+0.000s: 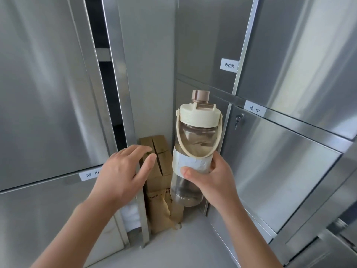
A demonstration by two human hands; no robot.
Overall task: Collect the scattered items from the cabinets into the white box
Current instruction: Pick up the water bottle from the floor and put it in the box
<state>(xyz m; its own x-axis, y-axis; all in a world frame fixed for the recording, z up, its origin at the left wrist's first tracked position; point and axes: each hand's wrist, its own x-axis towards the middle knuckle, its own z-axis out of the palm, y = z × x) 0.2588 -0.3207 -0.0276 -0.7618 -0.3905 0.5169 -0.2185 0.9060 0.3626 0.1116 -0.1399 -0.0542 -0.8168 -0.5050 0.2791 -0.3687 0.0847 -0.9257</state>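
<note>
My right hand point(211, 180) grips a large clear water bottle point(195, 138) around its middle, at a white band. The bottle is upright, with a cream lid, a brown cap and a cream loop strap. My left hand point(123, 171) hovers open beside it, fingers spread, over the edge of a steel cabinet door point(48, 93). The white box is not in view.
Steel cabinets stand on the left and on the right point(289, 161), with white labels and a key in a lock point(238, 119). Brown cardboard boxes point(158, 171) are stacked in the corner between them. The left door stands slightly ajar, showing a dark gap point(108, 84).
</note>
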